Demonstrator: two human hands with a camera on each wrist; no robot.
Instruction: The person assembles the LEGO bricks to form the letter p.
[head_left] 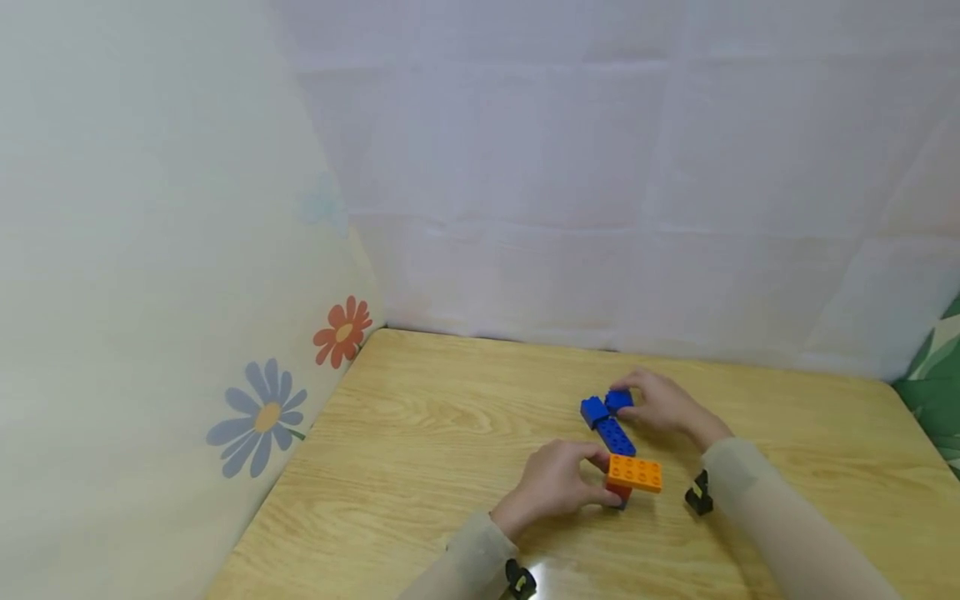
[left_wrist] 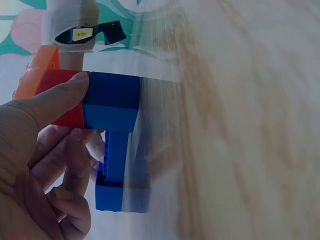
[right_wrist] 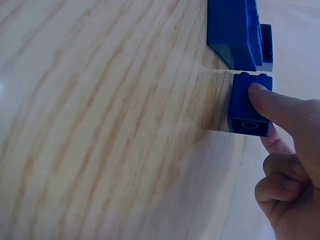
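My left hand [head_left: 558, 479] grips a small stack of toy building bricks between thumb and fingers. An orange brick [head_left: 635, 472] tops it, jutting out to the right. Beneath comes a red brick [left_wrist: 61, 82], and at the bottom a blue brick [left_wrist: 111, 102] by the tabletop. Farther back, my right hand [head_left: 663, 407] pinches a small blue brick [right_wrist: 245, 107], turned on its side with its studs away from the hand. Just beside that brick lies a long blue brick [head_left: 617, 437], with another small blue brick [head_left: 594, 411] at its far end.
Everything is on a wood-grain table [head_left: 405, 417]. A white cloth [head_left: 510, 208] hangs behind its back edge, and a flower-patterned sheet [head_left: 150, 333] along the left. Black bands [head_left: 699, 493] are at both wrists.
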